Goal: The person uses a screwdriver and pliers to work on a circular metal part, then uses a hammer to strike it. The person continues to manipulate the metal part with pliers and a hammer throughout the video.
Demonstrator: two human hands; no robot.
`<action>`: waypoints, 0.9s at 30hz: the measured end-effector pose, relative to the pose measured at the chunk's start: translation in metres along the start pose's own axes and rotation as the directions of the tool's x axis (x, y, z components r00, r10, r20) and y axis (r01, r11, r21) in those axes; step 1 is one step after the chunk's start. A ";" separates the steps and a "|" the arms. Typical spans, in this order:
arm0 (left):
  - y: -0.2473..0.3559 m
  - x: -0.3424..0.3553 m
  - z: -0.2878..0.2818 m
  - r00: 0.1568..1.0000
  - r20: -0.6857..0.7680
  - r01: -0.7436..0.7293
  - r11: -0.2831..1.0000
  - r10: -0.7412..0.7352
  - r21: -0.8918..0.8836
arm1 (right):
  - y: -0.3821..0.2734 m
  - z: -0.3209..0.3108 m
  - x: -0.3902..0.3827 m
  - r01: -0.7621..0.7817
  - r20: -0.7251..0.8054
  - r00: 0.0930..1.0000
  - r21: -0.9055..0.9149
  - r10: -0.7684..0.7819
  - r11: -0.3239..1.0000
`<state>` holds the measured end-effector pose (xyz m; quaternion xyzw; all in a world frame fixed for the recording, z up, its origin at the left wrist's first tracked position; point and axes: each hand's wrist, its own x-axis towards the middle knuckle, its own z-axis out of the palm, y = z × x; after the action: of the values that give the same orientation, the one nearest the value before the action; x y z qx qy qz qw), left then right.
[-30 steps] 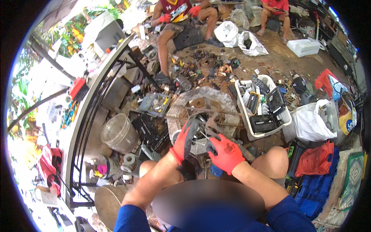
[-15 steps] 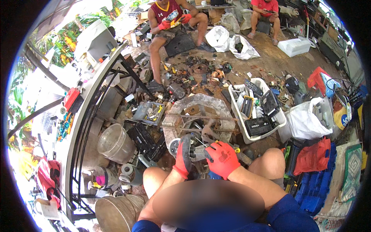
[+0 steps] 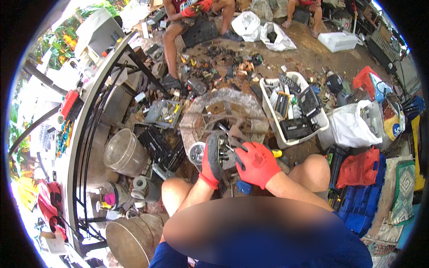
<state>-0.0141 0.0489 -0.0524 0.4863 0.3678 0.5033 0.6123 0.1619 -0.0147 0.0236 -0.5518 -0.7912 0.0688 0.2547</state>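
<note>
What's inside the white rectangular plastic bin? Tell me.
The white bin holds a black remote control and black boxy devices; whatever lies beneath them is covered and cannot be seen.

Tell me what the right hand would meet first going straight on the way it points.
Likely the metal part in the left hand, just ahead, though depth is unclear.

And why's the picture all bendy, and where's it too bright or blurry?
In the head view, the fisheye lens bows the table edge; same view, glare bleaches the left side around the plants; same view, the bottom middle is blurry, while the left hand and right hand look fairly clear.
</note>
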 end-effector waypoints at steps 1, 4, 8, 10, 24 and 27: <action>-0.004 -0.002 0.001 0.998 0.021 -0.057 0.996 0.056 0.067 | 0.001 0.001 -0.002 0.000 0.032 0.999 -0.014 0.001 1.000; -0.001 -0.011 0.011 0.953 -0.002 0.293 0.927 -0.302 -0.232 | 0.006 0.007 -0.007 -0.033 0.026 0.999 -0.024 0.033 0.999; 0.010 -0.001 0.012 0.965 0.026 0.262 0.943 -0.263 -0.206 | 0.002 0.004 -0.004 -0.033 0.026 0.999 -0.041 0.034 0.999; 0.010 -0.003 0.017 0.958 -0.010 0.272 0.924 -0.285 -0.267 | 0.003 0.005 -0.004 -0.044 0.032 0.998 -0.062 0.046 0.997; 0.019 -0.001 0.017 0.968 0.048 0.237 0.837 -0.246 -0.494 | 0.003 0.017 -0.007 -0.007 0.035 0.999 -0.096 0.011 0.995; 0.019 0.002 0.008 0.951 0.135 0.300 0.717 -0.280 -0.629 | 0.004 0.014 -0.004 -0.051 0.050 0.997 -0.054 0.054 0.997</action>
<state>-0.0111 0.0494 -0.0314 0.1908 0.2355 0.4891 0.8179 0.1594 -0.0141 0.0091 -0.5768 -0.7842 0.0688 0.2180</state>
